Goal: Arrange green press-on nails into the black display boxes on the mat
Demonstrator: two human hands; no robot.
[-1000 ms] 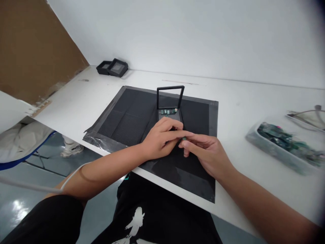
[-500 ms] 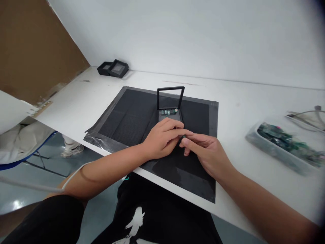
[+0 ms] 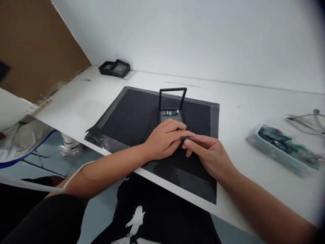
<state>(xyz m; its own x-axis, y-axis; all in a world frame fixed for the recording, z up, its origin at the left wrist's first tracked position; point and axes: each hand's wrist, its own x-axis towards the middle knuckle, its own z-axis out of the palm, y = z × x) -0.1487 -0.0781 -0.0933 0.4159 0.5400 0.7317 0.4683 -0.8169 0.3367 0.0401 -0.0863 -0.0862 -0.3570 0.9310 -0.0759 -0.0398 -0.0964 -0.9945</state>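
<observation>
Just in front of a black hinged display case (image 3: pixel 173 89), my two hands meet over a black mat (image 3: pixel 127 115). My right hand (image 3: pixel 207 152) pinches a small green piece (image 3: pixel 186 138), whose exact kind is too small to make out. My left hand (image 3: pixel 165 139) has its fingers closed together against the same spot and partly hides the piece; what it grips itself is hidden. The case stands with its framed lid upright. Several small green pieces (image 3: pixel 167 113) and one pale piece (image 3: pixel 177 111) lie along the back of its base, whose front is behind my left hand.
Two black frame boxes (image 3: pixel 119 68) rest at the back left by the wall. A clear plastic tub (image 3: pixel 276 156) of green pieces stands at the right, with a pair of glasses (image 3: pixel 308 120) behind it. A white cable (image 3: pixel 68 181) crosses my left forearm.
The view has shifted slightly. My hands stay together around the small green piece, with only slight finger movement. A dark shape now shows at the left edge.
</observation>
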